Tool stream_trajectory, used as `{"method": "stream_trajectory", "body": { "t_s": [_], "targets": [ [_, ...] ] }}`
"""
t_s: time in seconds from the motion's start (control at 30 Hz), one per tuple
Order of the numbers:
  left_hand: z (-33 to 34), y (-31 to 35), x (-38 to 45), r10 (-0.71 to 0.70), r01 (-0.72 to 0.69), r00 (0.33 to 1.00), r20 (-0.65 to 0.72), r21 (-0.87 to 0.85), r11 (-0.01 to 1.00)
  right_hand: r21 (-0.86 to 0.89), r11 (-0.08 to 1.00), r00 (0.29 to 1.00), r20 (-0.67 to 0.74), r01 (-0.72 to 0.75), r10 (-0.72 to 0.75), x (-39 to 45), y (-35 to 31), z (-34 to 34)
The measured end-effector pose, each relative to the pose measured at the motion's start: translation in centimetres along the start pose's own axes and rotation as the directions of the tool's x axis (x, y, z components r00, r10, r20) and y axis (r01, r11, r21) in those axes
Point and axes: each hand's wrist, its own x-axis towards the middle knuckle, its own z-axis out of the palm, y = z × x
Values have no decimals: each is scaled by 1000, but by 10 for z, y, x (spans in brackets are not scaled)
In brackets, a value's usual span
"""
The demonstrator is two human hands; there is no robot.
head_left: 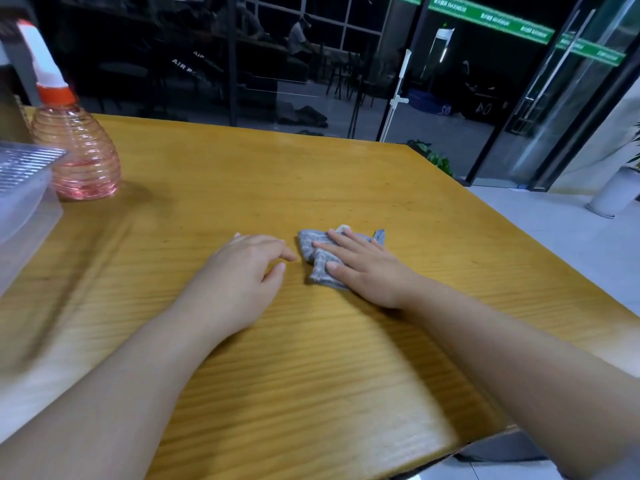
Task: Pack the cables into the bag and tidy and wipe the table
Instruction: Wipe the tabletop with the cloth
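Right hand (363,268): fingers flat, pressing the grey cloth (317,252) to the table (311,358), mid-surface toward the right edge.
Left hand (242,268): relaxed, empty, resting just beside the cloth.
Risks: the crumpled cloth may bunch and leave streaks; a wide sweep left could knock the spray bottle (78,147) near the far left corner.

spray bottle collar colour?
Orange collar on the pink-tinted spray bottle, white nozzle above; head view.

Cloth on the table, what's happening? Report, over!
Right hand flat, pressing grey cloth on table. Left hand resting beside it, holding nothing. Spray bottle far left, path unobstructed.
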Motion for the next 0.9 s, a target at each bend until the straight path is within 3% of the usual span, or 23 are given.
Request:
{"method": "stream_trajectory", "body": {
  "t_s": [0.13,0.3,0.43,0.9],
  "targets": [
    [2,-3,0,-18,18,1000,11,13,1000,10,995,995,-3,-97,97,38,26,-12],
    [3,-10,5,-147,145,989,1,139,980,-25,974,974,-27,-226,225,87,52,-25],
    [6,-8,6,-199,180,977,75,206,962,-16,953,951,-76,-302,300,125,59,-30],
    [8,-3,12,-219,170,965,143,294,940,-17,934,932,-76,-357,354,204,46,-34]
  ]
}}
